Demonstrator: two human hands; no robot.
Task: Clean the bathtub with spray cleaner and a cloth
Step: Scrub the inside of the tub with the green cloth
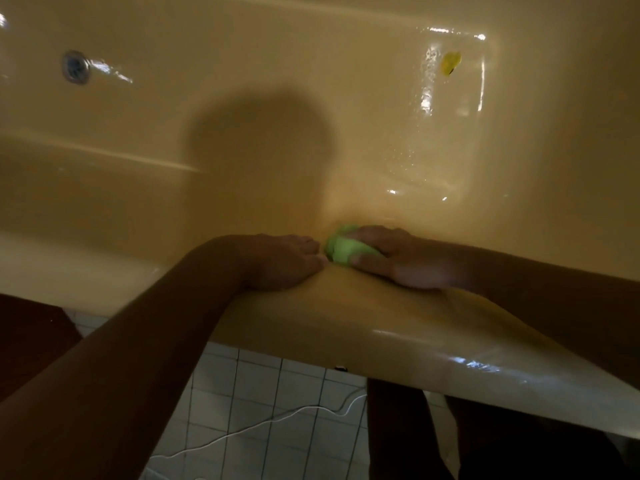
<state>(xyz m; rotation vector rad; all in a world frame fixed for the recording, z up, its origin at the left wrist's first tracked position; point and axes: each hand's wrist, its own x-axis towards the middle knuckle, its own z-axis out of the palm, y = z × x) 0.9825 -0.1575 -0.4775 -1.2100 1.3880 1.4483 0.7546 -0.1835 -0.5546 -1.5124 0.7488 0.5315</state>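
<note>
Head view: your right hand [398, 263] clutches the green cloth [343, 251] on the bathtub [381, 327] rim, centre frame; your left hand [280, 263] lies flat, released, at its nine o'clock. Press firmly and overlap strokes toward twelve o'clock, down the inner wall.

White tiled floor [263, 393], thin white cable [242, 427] trailing across it, small yellow object [450, 63] far right

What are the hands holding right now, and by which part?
The right hand grips the bunched green cloth by its right side, fingers over it, thumb on the near side. The left hand holds nothing; it rests on the bathtub rim.
</note>
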